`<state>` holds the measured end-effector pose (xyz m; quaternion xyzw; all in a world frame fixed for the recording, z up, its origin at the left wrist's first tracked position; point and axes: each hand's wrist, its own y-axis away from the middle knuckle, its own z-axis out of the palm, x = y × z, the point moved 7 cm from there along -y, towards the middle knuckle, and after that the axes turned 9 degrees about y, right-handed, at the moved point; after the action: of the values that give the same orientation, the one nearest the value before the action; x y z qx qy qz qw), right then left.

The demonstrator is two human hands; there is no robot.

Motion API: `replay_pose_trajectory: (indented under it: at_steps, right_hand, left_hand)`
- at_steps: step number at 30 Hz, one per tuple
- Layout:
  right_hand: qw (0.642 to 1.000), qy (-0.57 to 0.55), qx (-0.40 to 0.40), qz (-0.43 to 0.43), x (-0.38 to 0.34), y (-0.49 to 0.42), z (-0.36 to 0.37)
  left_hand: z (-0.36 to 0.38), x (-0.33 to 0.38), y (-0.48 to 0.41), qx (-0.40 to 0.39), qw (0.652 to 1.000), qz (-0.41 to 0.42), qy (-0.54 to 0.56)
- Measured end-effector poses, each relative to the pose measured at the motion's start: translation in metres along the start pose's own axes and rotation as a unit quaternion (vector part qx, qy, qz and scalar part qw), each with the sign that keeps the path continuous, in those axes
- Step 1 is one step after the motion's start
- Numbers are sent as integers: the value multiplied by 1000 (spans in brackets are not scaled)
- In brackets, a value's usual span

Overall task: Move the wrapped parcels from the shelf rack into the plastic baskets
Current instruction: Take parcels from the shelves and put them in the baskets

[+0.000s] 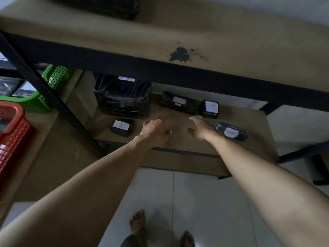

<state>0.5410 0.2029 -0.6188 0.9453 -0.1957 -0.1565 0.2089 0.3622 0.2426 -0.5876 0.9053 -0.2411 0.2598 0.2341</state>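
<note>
Nearest, two bare feet (138, 221) stand on the pale tiled floor (204, 202), which lies free in front of the rack. Both bare forearms reach forward under the upper shelf board (160, 34) onto the lower shelf (179, 138), whose front edge runs just below the wrists. The left hand (154, 130) hovers over bare board with fingers curled loosely inward, gripping nothing; the right hand (199, 128) is spread flat, fingers extended, also empty. A strip of bare shelf lies between the two hands. Just left of the left hand sits a small black parcel marked "B" (122, 128); just right of the right wrist lies a dark blue parcel with a white label (231, 131). Beyond the fingertips rest a long black parcel (179, 102) and, touching or nearly touching its right end, a small square parcel (210, 108). Farther back on the left a big black-wrapped bundle (122, 98) fills the space up to the shelf above. A slanted black rack post (44, 93) borders the left side; outside it stand a red basket (10, 132) and, behind that, a green basket (44, 91) already containing packages.
</note>
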Motion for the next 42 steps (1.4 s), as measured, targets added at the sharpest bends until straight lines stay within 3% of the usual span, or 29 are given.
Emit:
replay_pose_trajectory:
  at_steps: [10,17,25,32,37,42]
  right_hand:
    - [983,107,144,-47,23,-134,-4]
    - [978,147,141,-41,34,-171,-5]
    - [973,105,184,-87,36,-164,-12]
    - [930,108,298,-186,39,-141,4]
    - [934,167,279,-149,40,-135,6]
    - [951,143,238,-135,33,-88,10]
  left_hand:
    - [41,-31,-90,82,996,-4,-19]
    - [55,-54,-117,84,995,-23,-43]
    - [55,-52,-128,131,990,14,-42]
    - [70,-52,-125,158,985,24,-67]
    - [73,-51,-105,151,987,30,-55]
    - [57,-39,-58,120,992,11,-37]
